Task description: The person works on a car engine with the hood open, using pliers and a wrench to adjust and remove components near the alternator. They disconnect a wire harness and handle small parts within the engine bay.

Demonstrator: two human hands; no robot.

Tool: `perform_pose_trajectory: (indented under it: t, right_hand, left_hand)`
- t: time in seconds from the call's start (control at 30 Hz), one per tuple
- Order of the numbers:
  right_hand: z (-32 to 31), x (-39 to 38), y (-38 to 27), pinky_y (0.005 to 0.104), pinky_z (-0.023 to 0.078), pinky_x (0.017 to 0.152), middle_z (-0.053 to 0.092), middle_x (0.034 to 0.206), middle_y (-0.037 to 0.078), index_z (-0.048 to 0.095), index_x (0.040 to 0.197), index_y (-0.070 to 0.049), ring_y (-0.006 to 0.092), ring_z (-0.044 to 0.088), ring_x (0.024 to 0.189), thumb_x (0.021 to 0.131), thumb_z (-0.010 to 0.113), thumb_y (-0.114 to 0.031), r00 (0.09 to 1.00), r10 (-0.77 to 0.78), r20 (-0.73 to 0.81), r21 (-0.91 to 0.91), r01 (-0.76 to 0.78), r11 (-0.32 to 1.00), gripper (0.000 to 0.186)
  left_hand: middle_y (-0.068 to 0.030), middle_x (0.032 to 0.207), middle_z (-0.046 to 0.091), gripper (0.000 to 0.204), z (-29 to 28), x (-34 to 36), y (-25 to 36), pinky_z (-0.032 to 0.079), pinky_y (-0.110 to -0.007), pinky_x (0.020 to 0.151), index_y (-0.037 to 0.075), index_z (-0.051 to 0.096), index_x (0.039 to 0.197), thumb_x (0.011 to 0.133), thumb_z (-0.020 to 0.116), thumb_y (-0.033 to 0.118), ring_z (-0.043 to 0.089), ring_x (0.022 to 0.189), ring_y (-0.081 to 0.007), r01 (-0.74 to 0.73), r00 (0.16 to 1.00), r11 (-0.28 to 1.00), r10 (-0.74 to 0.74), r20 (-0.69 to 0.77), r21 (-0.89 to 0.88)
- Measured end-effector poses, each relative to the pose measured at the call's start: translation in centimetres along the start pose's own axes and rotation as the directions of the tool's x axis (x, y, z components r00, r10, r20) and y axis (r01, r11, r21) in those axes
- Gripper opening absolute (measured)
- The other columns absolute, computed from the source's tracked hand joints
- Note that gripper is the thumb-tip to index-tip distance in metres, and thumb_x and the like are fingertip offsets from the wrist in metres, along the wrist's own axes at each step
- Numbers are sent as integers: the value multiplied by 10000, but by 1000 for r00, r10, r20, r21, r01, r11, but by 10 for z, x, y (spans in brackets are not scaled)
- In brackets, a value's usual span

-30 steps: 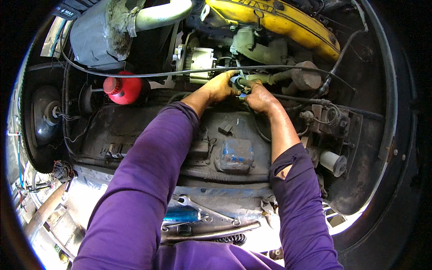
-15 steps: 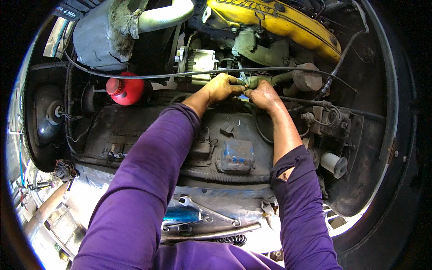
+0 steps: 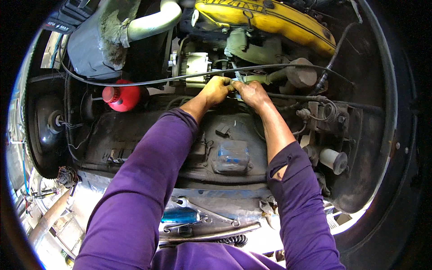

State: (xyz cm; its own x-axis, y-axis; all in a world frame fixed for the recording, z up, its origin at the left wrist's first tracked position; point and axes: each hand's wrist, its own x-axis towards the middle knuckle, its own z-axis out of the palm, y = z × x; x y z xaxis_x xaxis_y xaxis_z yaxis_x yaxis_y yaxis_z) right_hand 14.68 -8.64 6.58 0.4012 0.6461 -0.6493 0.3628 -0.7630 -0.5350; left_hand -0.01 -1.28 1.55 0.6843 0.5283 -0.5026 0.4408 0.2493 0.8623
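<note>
Deep in an engine bay, my left hand (image 3: 216, 91) and my right hand (image 3: 253, 94) meet fingertip to fingertip. Both are closed in a pinch, and whatever lies between the fingers is too small and covered to name. A thin pale strip (image 3: 237, 72), perhaps a wire, runs from just above my right fingers up toward the engine. Left of it sits a silvery alternator (image 3: 195, 67) with a finned body. A long black cable (image 3: 157, 82) crosses just beyond both hands. The yellow engine cover (image 3: 270, 20) lies farther back.
A red bottle-shaped container (image 3: 121, 101) stands left of my forearm. Below my hands, a worn blue-marked box (image 3: 231, 156) is fixed to a dark panel. Wrenches (image 3: 213, 212) and a blue cylinder (image 3: 180, 216) lie near the front edge. A white cylindrical part (image 3: 333, 159) juts out at right.
My right hand has turned so more of its back shows, and its fingers overlap the left fingertips more closely. The whole view has shifted slightly.
</note>
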Motion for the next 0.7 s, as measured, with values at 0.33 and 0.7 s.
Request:
perform_pose_trajectory:
  t: [0.33, 0.7]
  right_hand:
    - [-18, -7, -13, 365, 426, 597, 667, 858, 63, 708, 1005, -103, 178, 590, 735, 903, 613, -473, 951, 104, 290, 203, -167, 965, 395]
    - [-33, 2, -18, 411, 476, 1059, 643, 1295, 288, 690, 1192, 56, 377, 628, 1239, 846, 621, -499, 996, 86, -14, -226, -87, 970, 658]
  left_hand:
    - [-5, 904, 713, 222, 4, 1, 6, 517, -309, 705, 42, 731, 1170, 983, 633, 111, 607, 796, -102, -27, 998, 997, 30, -48, 74]
    - [-235, 942, 720, 248, 2, -10, 9, 542, -473, 843, 11, 704, 1059, 891, 701, 193, 683, 942, -437, -130, 920, 767, 330, -213, 628]
